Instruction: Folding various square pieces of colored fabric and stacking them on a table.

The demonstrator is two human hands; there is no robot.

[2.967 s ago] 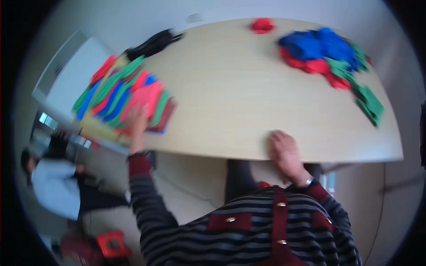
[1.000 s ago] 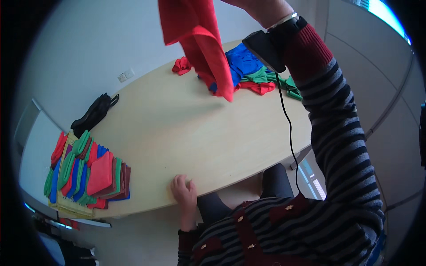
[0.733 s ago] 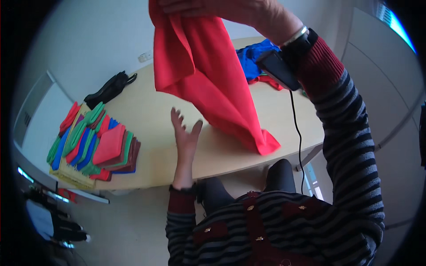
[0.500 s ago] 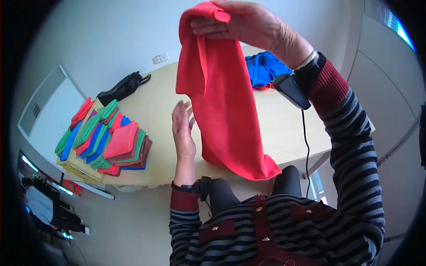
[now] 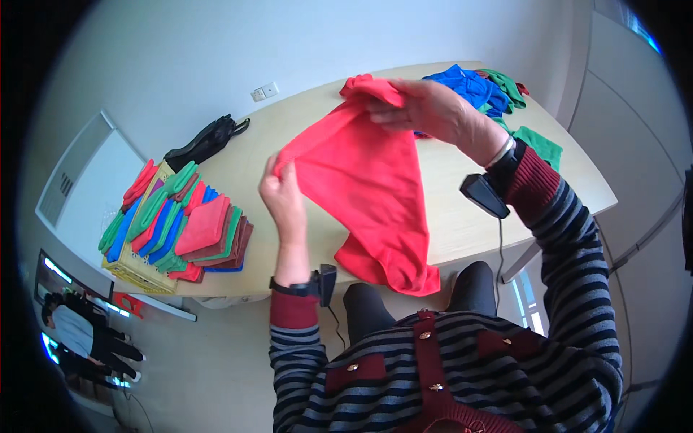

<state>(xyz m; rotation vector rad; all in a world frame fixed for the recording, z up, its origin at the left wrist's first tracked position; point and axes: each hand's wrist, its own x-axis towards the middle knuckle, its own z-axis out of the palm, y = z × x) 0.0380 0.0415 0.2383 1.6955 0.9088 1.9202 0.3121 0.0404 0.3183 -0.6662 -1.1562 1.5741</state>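
Note:
A red towel (image 5: 368,177) hangs in front of me above the table. My left hand (image 5: 285,198) pinches its left edge, with the fingers closed over the fabric. Higher and to the right, my right hand (image 5: 444,119) holds the upper edge, the cloth caught between thumb and fingers. Between the two hands the edge is drawn out slantwise. Below, the lower end bunches up at the table's front edge, over my lap. Both wrists carry a strapped black device with a cable.
On the table (image 5: 476,216), folded red, green, blue and brown cloths (image 5: 206,227) stand at the left, some in a yellow basket (image 5: 141,278). Behind them lies a black bag (image 5: 206,144). Loose blue cloths (image 5: 469,86) and green ones (image 5: 538,148) lie back right. A person (image 5: 79,335) stands far left.
My left hand has moved up and left from beside the towel and taken hold of its edge. The right hand has come down a little, and the towel is now spread wider.

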